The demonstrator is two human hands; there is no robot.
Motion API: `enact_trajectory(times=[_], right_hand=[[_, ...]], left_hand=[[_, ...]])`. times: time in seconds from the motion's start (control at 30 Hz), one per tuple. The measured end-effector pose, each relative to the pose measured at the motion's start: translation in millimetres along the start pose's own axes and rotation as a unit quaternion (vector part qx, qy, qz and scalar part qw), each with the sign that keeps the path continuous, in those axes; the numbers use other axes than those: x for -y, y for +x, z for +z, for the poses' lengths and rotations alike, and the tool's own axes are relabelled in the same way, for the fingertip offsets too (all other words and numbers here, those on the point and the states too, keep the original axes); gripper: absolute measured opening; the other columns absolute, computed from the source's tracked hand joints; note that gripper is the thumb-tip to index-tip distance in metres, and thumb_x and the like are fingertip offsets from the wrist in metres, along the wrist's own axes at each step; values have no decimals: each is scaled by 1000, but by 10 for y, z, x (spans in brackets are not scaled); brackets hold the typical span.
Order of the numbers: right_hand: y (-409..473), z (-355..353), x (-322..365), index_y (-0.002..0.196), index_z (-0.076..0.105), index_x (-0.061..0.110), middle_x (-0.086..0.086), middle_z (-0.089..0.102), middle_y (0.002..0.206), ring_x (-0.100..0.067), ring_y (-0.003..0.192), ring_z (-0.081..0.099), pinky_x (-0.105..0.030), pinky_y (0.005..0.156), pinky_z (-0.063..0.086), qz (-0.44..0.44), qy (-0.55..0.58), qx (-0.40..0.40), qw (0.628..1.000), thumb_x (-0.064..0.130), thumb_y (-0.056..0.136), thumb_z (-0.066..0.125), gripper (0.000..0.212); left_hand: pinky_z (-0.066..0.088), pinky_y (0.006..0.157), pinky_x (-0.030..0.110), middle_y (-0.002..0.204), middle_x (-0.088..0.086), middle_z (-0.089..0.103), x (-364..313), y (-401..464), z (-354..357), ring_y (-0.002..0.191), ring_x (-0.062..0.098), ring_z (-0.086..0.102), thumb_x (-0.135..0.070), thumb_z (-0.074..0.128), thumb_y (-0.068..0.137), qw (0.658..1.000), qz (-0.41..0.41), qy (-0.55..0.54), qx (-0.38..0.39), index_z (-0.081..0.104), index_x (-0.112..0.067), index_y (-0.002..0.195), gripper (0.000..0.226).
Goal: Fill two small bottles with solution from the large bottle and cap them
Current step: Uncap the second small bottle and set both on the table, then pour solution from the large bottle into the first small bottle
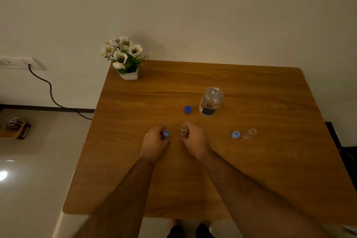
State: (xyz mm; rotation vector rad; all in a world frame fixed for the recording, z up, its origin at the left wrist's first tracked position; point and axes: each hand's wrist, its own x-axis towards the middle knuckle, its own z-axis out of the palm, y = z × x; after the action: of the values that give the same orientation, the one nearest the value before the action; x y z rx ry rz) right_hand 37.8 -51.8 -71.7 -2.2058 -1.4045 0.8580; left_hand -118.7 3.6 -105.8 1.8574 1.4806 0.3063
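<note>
The large clear bottle [211,101] with a dark label stands open on the wooden table [251,170], its dark blue cap [187,109] lying to its left. My right hand [195,139] grips a small clear bottle [184,130], upright and uncapped, in the middle of the table. My left hand [154,144] pinches a light blue cap [166,133] just left of that bottle, its hollow side up. A second small clear bottle [250,133] stands uncapped at the right, with another light blue cap [235,134] beside it.
A white pot of artificial flowers [125,58] sits at the table's far left corner by the wall. A wall socket [19,63] with a black cable is to the left. Floor lies left of the table, and feet show below its near edge.
</note>
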Motion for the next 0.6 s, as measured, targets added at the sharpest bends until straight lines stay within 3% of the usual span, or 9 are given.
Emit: enact_trajectory(times=[0.23, 0.47, 0.6], right_hand=[[-83, -197, -87, 130, 52, 19, -3, 58, 127, -18, 116, 56, -35, 97, 50, 11, -26, 2, 1000, 11, 85, 68, 48], [-145, -799, -137, 119, 60, 18, -2, 64, 115, -16, 103, 59, -26, 84, 50, -11, -43, -58, 997, 15, 86, 67, 34], [-188, -1214, -185, 110, 64, 20, 3, 63, 109, -8, 92, 56, -21, 77, 46, -18, -38, -89, 995, 15, 86, 67, 25]], left_hand=[[52, 93, 33, 125, -2, 58, -51, -56, -133, 109, 10, 56, -21, 73, 83, 999, -34, 9, 29, 50, -23, 133, 55], [56, 73, 33, 111, -2, 63, -575, -149, -365, 86, 8, 58, -20, 63, 88, 999, 22, 5, -49, 61, -21, 123, 35], [51, 62, 22, 92, -12, 60, -1031, -206, -366, 76, 2, 57, -27, 59, 93, 995, 60, -2, -82, 63, -24, 115, 23]])
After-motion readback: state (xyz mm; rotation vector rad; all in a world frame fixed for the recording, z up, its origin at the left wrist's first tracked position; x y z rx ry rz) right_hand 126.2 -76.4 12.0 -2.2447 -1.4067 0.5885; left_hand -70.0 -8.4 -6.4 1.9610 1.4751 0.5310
